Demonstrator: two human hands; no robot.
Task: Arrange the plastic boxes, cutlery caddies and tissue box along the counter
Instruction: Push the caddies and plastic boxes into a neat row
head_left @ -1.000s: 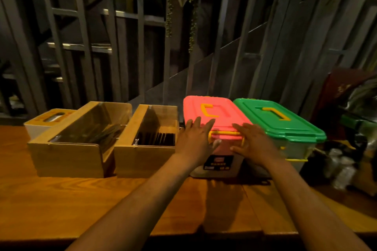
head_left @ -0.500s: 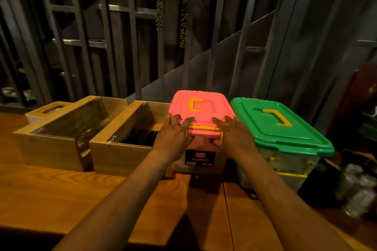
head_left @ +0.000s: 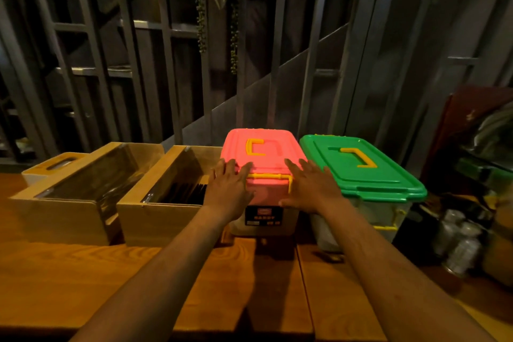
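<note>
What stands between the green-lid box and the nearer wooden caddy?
The pink-lid box, seen in the head view, with the left hand and right hand on its near corners.

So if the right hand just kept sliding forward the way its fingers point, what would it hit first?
Probably nothing solid soon: the right hand would slide along the red lid, perhaps brushing its yellow handle.

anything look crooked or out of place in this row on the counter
Nothing is spilled or broken. The green-lidded clear plastic box sits angled, not square with the pink-lidded plastic box that the left hand and right hand flank. The wooden cutlery caddies look roughly lined up.
</note>
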